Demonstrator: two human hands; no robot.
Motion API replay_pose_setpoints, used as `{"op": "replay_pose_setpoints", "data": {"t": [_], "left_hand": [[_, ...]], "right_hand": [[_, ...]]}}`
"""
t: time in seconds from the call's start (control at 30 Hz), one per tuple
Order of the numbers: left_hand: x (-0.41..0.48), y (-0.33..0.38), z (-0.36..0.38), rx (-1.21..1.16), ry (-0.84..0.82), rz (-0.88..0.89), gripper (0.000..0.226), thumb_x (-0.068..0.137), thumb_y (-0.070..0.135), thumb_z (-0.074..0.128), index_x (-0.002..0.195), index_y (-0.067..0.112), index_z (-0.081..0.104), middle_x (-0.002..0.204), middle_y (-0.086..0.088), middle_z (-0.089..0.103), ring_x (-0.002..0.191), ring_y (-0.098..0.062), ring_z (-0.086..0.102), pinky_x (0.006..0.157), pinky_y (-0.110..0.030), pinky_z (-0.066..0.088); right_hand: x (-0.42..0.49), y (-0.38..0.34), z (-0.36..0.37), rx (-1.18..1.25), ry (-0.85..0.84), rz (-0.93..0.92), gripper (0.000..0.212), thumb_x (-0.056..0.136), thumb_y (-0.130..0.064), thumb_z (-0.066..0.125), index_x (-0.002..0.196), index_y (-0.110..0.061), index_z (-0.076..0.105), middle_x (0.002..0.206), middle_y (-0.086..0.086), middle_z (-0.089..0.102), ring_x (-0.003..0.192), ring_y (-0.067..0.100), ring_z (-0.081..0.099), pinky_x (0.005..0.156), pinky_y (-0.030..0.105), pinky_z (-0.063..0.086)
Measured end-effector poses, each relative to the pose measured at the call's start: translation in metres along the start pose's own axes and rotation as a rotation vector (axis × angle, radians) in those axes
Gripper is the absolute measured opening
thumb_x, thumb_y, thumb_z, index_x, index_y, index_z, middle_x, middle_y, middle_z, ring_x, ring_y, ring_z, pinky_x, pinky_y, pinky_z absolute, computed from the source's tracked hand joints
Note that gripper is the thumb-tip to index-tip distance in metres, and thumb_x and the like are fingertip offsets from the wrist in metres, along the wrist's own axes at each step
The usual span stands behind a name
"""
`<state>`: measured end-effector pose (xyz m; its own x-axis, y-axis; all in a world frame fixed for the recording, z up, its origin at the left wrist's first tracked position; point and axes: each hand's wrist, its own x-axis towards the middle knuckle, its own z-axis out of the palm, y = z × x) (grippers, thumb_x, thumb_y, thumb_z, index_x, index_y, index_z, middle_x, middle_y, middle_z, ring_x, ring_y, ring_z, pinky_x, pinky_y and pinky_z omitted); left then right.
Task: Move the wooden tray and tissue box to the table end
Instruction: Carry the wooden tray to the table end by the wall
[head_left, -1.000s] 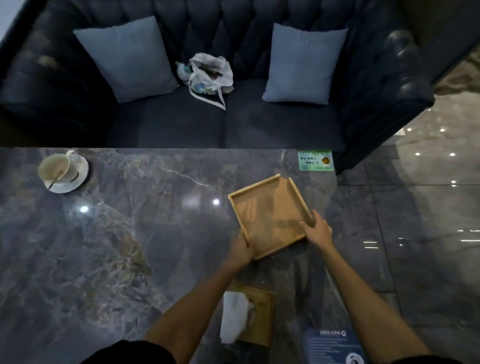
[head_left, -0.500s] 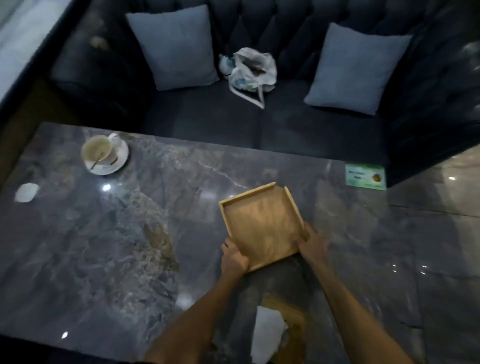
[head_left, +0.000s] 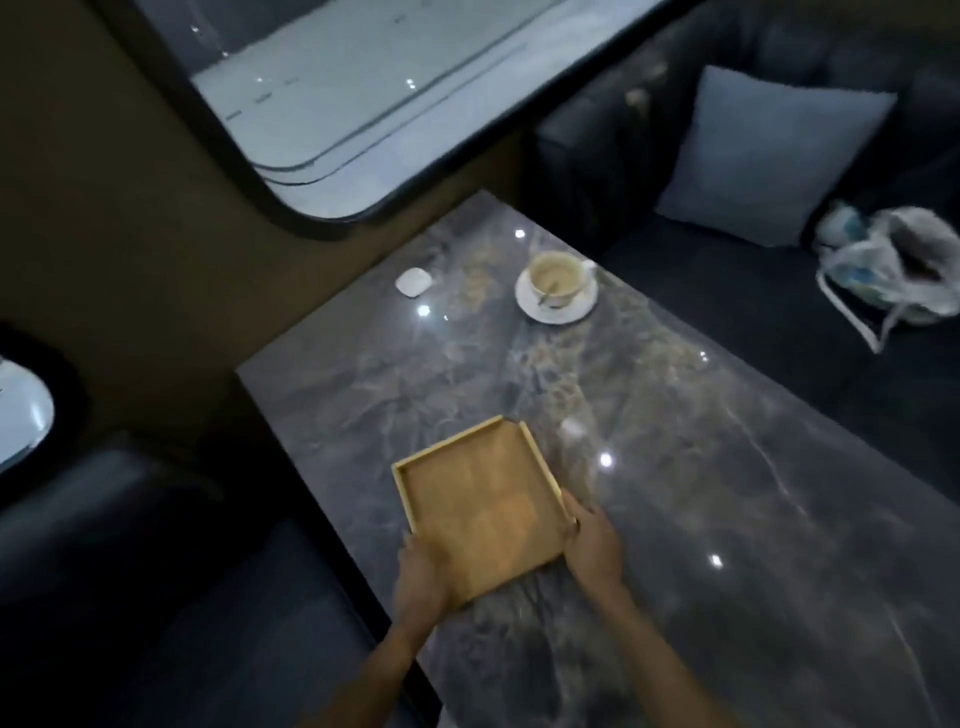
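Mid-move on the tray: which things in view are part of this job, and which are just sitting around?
Job:
wooden tray, held by left hand and right hand
table
(tissue box out of view)

Lying about:
cup and saucer
small white object
cushion
plastic bag

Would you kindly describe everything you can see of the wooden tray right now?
The wooden tray is a shallow, light-brown rectangle with a flat base and a thin raised rim, which shows a small gap at its far corner. It is empty. It sits turned at an angle over the near part of the grey marble table, close to its left edge. The left hand grips its near-left corner, the right hand its right side. Whether it rests or is lifted is unclear.
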<state>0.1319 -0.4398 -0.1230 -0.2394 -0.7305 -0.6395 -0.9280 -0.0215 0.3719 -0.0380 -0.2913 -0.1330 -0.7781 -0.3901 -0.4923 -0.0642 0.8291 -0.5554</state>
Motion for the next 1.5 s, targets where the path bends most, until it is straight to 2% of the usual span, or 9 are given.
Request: {"op": "replay_pose_setpoints", "data": {"t": [0.1,0.23,0.47,0.67,0.87,1.03,1.13,1.3,1.5], "left_hand": [[0.033,-0.003,-0.028,0.009,0.027,0.038,0.075,0.096,0.035,0.049,0.159,0.010,0.017,0.154,-0.015,0.040,0.134,-0.038,0.051,0.109,-0.045,0.043],[0.090,-0.005,-0.065,-0.005,0.012,0.075,0.079,0.099,0.026,0.049,0.161,0.003,0.005,0.156,-0.017,0.033,0.140,-0.036,0.043,0.113,-0.043,0.039],[0.178,0.022,-0.134,-0.054,0.055,0.025,0.074,0.096,0.013,0.048,0.160,0.000,0.013,0.149,-0.019,0.040,0.130,-0.038,0.052,0.101,-0.038,0.044],[0.241,0.037,-0.181,-0.092,0.016,-0.006,0.080,0.092,0.021,0.053,0.159,0.007,0.013,0.148,-0.016,0.037,0.124,-0.042,0.056,0.097,-0.043,0.049],[0.278,0.051,-0.200,-0.157,0.068,0.016,0.069,0.095,0.021,0.049,0.156,0.004,0.020,0.144,-0.017,0.042,0.122,-0.039,0.056,0.102,-0.050,0.048],[0.297,0.066,-0.209,-0.124,0.013,0.015,0.091,0.097,0.030,0.055,0.161,0.008,-0.006,0.157,-0.013,0.029,0.128,-0.035,0.054,0.105,-0.044,0.049],[0.308,0.080,-0.212,-0.145,-0.011,-0.005,0.089,0.099,0.028,0.049,0.161,0.011,-0.014,0.161,-0.008,0.022,0.126,-0.034,0.056,0.105,-0.044,0.049],[0.323,0.098,-0.212,-0.153,-0.018,-0.050,0.091,0.098,0.034,0.047,0.159,0.012,-0.016,0.166,-0.008,0.013,0.136,-0.037,0.049,0.112,-0.049,0.043],[0.325,0.099,-0.211,-0.136,0.004,-0.049,0.086,0.099,0.030,0.049,0.160,0.010,-0.007,0.158,-0.011,0.025,0.128,-0.039,0.054,0.108,-0.050,0.045]], "right_hand": [[0.033,-0.045,0.019,-0.085,-0.021,-0.012,0.048,0.089,-0.011,0.054,0.135,-0.024,0.057,0.116,0.019,0.063,0.104,0.037,0.064,0.087,0.038,0.052],[0.076,-0.110,0.046,-0.098,0.031,-0.052,0.048,0.088,-0.008,0.054,0.133,-0.022,0.060,0.129,0.015,0.063,0.114,0.033,0.061,0.097,0.037,0.049],[0.150,-0.214,0.080,-0.153,0.010,-0.103,0.056,0.081,0.004,0.053,0.133,-0.018,0.060,0.108,0.024,0.065,0.098,0.041,0.064,0.082,0.038,0.050],[0.205,-0.276,0.105,-0.096,0.010,-0.135,0.064,0.075,0.011,0.050,0.133,-0.013,0.059,0.118,0.021,0.063,0.104,0.038,0.065,0.092,0.040,0.052],[0.245,-0.312,0.118,-0.208,0.037,-0.220,0.056,0.084,0.004,0.053,0.135,-0.017,0.058,0.112,0.023,0.064,0.099,0.042,0.063,0.085,0.043,0.051],[0.264,-0.327,0.119,-0.226,0.070,-0.249,0.059,0.080,0.006,0.049,0.134,-0.017,0.057,0.100,0.018,0.061,0.092,0.039,0.061,0.079,0.043,0.052],[0.278,-0.334,0.113,-0.230,0.081,-0.244,0.061,0.080,0.005,0.045,0.132,-0.026,0.056,0.098,0.014,0.059,0.088,0.033,0.060,0.074,0.038,0.052],[0.301,-0.341,0.109,-0.217,0.093,-0.284,0.059,0.086,0.004,0.048,0.139,-0.022,0.054,0.115,0.016,0.061,0.104,0.036,0.057,0.089,0.043,0.049],[0.305,-0.343,0.110,-0.211,0.088,-0.285,0.057,0.086,0.003,0.048,0.137,-0.022,0.055,0.116,0.014,0.062,0.105,0.035,0.057,0.093,0.045,0.049]]}}
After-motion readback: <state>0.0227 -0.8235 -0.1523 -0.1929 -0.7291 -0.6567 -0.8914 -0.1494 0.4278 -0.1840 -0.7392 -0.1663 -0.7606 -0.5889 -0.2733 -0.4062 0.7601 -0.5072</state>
